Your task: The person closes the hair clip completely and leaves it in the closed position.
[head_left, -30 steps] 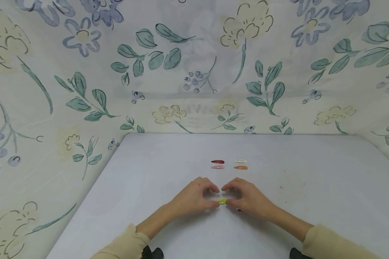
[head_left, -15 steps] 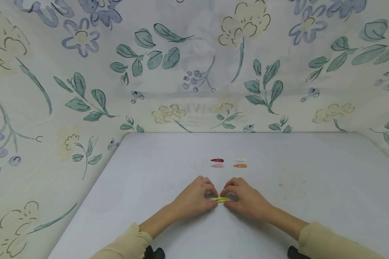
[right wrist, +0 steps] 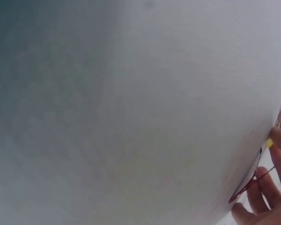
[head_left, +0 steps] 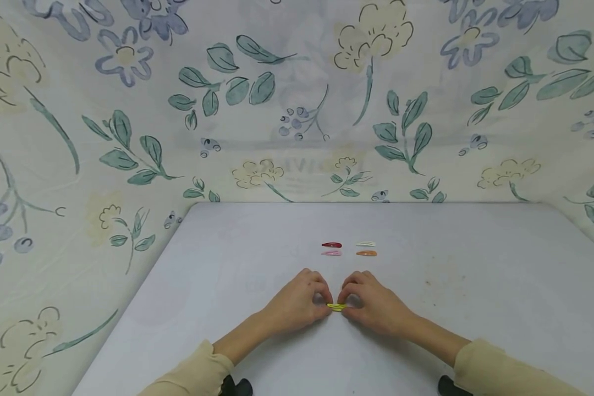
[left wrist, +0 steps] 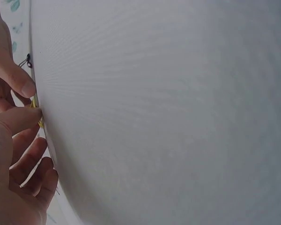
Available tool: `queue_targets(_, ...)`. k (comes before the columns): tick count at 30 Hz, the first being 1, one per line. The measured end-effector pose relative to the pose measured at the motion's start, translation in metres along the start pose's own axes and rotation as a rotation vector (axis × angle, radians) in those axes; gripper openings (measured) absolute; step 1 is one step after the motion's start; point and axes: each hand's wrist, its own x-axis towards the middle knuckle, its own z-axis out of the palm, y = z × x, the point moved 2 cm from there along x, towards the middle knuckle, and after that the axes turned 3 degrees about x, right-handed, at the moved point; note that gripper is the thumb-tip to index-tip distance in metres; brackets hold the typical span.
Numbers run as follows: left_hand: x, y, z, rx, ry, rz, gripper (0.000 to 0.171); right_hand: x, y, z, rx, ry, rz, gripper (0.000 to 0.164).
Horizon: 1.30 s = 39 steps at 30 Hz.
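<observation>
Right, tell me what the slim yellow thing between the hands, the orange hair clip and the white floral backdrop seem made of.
Slim yellow thing: perhaps painted metal, by its thin, bright strips; partly hidden.
Tapered orange hair clip: maybe coated metal or plastic, smooth, evenly coloured.
White floral backdrop: probably matt cloth, faintly creased.

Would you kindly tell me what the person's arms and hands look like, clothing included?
The left hand and right hand wear no gloves. The left sleeve and right sleeve are plain pale yellow, ending well short of the hands. A black object shows by each.
</observation>
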Motion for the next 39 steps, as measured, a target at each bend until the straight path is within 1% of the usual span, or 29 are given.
queue_targets(10, -0.001, 0.001, 0.002, 0.036, 0.024, 0.016, 0.007, 0.0, 0.001, 0.0, 0.009, 0.004, -0.022, 0.017)
queue_targets(17, -0.002, 0.002, 0.002, 0.013, 0.053, 0.022, 0.009, -0.001, 0.002, 0.0, 0.012, 0.029, -0.071, 0.018)
queue_targets(23, -0.001, 0.003, 0.001, -0.013, 0.083, 0.006, 0.01, 0.0, 0.003, -0.004, 0.023, 0.038, -0.078, 0.017)
queue_targets(27, 0.001, 0.005, -0.001, -0.033, 0.115, 0.009, 0.009, 0.001, 0.003, -0.01, 0.051, 0.021, -0.049, 0.017)
queue_targets(31, 0.004, 0.008, -0.005, -0.069, 0.137, 0.011, 0.009, 0.003, 0.002, -0.015, 0.095, 0.015, -0.014, 0.017)
queue_targets(35, 0.006, 0.012, -0.012, -0.113, 0.156, 0.0, 0.008, 0.004, 0.001, -0.02, 0.131, 0.029, 0.069, 0.015)
queue_targets(37, 0.008, 0.013, -0.015, -0.138, 0.167, 0.004, 0.007, 0.004, 0.001, -0.023, 0.145, 0.039, 0.109, 0.013)
queue_targets(39, 0.009, 0.014, -0.018, -0.154, 0.178, 0.016, 0.007, 0.004, 0.002, -0.025, 0.157, 0.057, 0.128, 0.011)
